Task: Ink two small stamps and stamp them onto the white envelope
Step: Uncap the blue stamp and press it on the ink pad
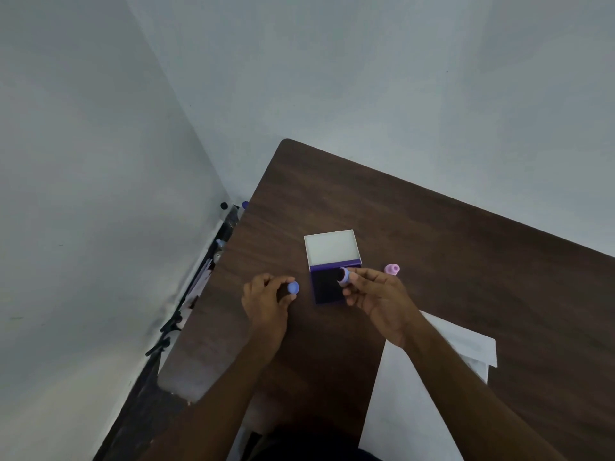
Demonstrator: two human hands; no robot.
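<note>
Hiding envelope (pixel 416 387) partly, right hand (pixel 376 296)

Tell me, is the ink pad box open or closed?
Open. The small purple ink pad box has its white-lined lid flipped back flat on the brown wooden table, so the dark pad shows.

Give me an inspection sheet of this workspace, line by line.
Surface: dark wood table, set against pale walls.
Job's things: ink pad open, white lid raised behind it; blue stamp held over the pad; blue cap; pink stamp standing beyond the right hand; white envelope at the near edge.
Clutter: bottles and dark objects beside the table's left edge, unclear.
Grippers: left hand pinches the cap; right hand pinches the blue stamp.
Cables: nothing seen.
Surroundings: bare walls.
</note>
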